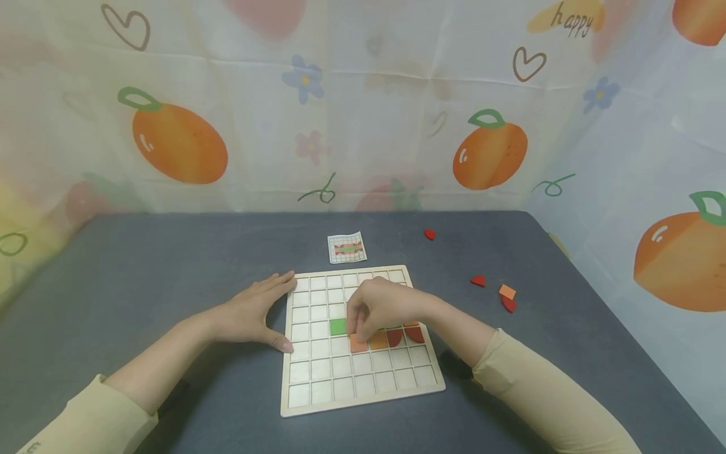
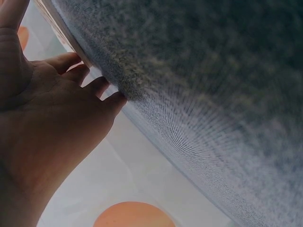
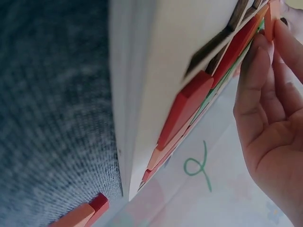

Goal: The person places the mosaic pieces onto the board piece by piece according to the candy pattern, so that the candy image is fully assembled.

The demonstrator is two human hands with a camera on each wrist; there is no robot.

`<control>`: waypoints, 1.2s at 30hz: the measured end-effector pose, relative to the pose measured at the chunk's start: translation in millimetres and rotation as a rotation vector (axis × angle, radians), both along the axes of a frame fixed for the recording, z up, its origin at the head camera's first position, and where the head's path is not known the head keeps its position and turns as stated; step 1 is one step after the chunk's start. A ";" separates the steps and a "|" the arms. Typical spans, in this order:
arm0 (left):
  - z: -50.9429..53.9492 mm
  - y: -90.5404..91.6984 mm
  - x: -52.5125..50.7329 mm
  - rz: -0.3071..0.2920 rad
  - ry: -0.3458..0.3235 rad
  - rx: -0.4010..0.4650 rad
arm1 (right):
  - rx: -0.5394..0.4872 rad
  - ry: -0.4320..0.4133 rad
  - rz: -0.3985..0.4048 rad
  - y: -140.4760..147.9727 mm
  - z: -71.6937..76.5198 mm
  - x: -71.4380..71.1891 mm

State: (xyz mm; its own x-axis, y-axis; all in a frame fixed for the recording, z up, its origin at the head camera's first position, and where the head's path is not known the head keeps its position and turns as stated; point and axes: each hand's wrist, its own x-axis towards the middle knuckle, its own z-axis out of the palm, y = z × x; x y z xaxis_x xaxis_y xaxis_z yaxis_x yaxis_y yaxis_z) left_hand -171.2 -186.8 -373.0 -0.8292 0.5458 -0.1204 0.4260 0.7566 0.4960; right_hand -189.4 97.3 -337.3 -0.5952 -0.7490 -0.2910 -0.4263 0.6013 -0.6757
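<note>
A pale wooden grid board lies on the dark table. My right hand is over its middle, pinching an orange square tile between thumb and finger at one of the cells. Right of that tile, an orange tile and red curved pieces sit in the same row. A green square tile lies one row up, just left of the right hand, which hides several cells. My left hand spreads along the board's left edge, thumb and fingertips touching it.
Behind the board lies a small printed pattern card. To the right are loose red pieces and an orange tile touching another red piece. A fruit-printed curtain hangs along the table's far edge.
</note>
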 end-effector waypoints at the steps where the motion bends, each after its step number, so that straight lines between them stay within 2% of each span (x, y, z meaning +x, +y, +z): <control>1: 0.1 0.0 0.2 0.000 0.000 0.001 | 0.002 0.001 -0.003 -0.3 0.0 0.3; 26: 2.5 0.9 1.8 0.001 0.008 0.011 | 0.040 0.077 0.004 -1.3 -4.0 0.4; 36: 0.9 0.2 1.3 0.010 -0.002 0.008 | 0.007 0.135 0.039 -3.2 -2.5 0.5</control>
